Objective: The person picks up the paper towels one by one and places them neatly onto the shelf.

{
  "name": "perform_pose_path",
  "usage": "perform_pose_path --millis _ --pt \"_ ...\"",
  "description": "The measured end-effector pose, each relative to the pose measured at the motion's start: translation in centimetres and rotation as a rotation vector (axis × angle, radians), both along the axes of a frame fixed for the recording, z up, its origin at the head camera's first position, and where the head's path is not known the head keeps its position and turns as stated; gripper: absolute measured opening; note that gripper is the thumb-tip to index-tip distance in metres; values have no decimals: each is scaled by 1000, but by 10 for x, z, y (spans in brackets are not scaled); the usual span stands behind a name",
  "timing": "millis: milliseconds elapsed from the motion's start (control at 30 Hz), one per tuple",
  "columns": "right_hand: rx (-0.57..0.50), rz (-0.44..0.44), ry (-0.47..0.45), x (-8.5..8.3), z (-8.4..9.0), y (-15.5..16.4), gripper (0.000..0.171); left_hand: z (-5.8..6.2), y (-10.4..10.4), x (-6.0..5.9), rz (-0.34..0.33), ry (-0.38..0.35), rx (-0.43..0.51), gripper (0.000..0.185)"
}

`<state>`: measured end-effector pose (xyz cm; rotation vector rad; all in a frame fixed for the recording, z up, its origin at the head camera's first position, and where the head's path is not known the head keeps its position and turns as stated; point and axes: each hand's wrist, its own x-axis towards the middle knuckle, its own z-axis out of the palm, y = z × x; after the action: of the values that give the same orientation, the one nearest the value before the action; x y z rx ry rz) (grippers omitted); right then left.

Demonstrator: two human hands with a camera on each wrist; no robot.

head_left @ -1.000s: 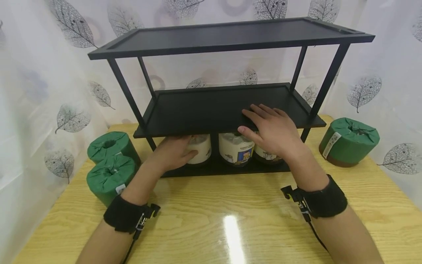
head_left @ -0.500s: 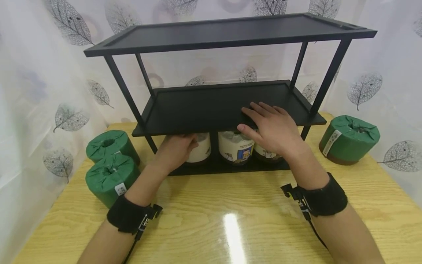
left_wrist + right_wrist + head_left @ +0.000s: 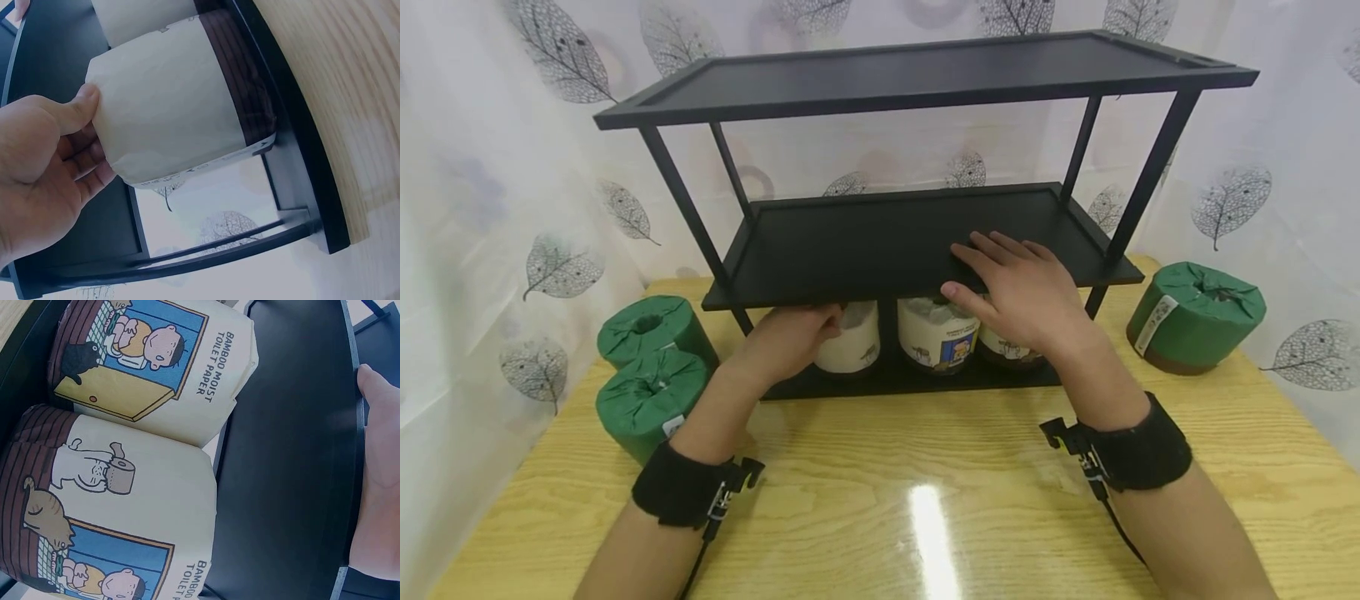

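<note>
Three white wrapped toilet paper rolls stand on the bottom level of a black rack. My left hand (image 3: pixel 786 342) reaches under the middle shelf (image 3: pixel 865 250) to the leftmost toilet paper roll (image 3: pixel 852 343). In the left wrist view, thumb and fingers grip the top end of that roll, whose wrapper is cream with a brown base band. Beside it are the middle roll (image 3: pixel 934 337), bearing a cartoon print, and the right roll (image 3: pixel 1006 352), partly behind my right wrist. My right hand (image 3: pixel 1018 292) rests on the middle shelf near its front edge, fingers extended.
Two green-wrapped rolls stand left of the rack, the front one (image 3: pixel 651 400) close beside my left forearm. Another green roll (image 3: pixel 1198 317) stands to the right. The rack's top shelf (image 3: pixel 917 79) overhangs everything, and wooden tabletop (image 3: pixel 880 483) stretches in front.
My left hand has shifted slightly at the leftmost roll, and its thumb no longer points out across the front. That roll has turned and moved slightly left. My right hand stays put.
</note>
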<state>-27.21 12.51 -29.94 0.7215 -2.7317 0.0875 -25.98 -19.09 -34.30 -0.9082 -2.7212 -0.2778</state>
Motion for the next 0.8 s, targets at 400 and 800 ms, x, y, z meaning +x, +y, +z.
perform_pose_path --millis 400,800 --pt "3 2 3 -1 -2 0 66 4 -7 -2 -22 -94 32 16" --pt "0 2 12 0 -1 0 66 -4 16 4 38 95 -36 42"
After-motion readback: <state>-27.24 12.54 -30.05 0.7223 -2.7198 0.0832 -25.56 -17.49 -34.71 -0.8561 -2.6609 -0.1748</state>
